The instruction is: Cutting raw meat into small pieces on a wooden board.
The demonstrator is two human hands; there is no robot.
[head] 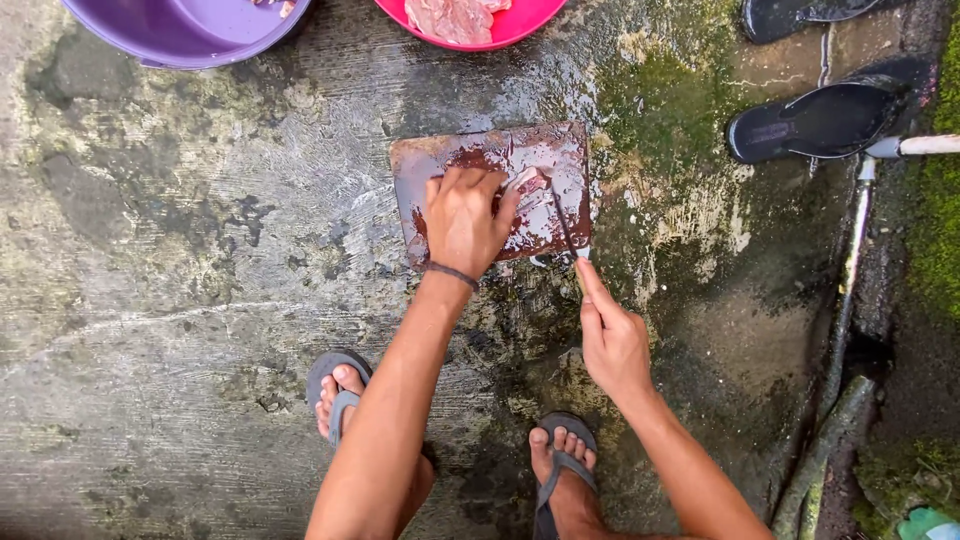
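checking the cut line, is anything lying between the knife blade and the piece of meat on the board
Nothing visible does. The knife in the right hand lies right beside the meat, which the left hand pins to the cutting board. Its fingertips are close to the blade.

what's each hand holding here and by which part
The right hand holds a knife by its handle. The left hand pins a piece of meat on the cutting board with its fingertips.

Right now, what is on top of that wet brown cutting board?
On the cutting board lies a small pinkish meat piece, pinned by the left hand, with the knife blade beside it. What lies under the palm is hidden.
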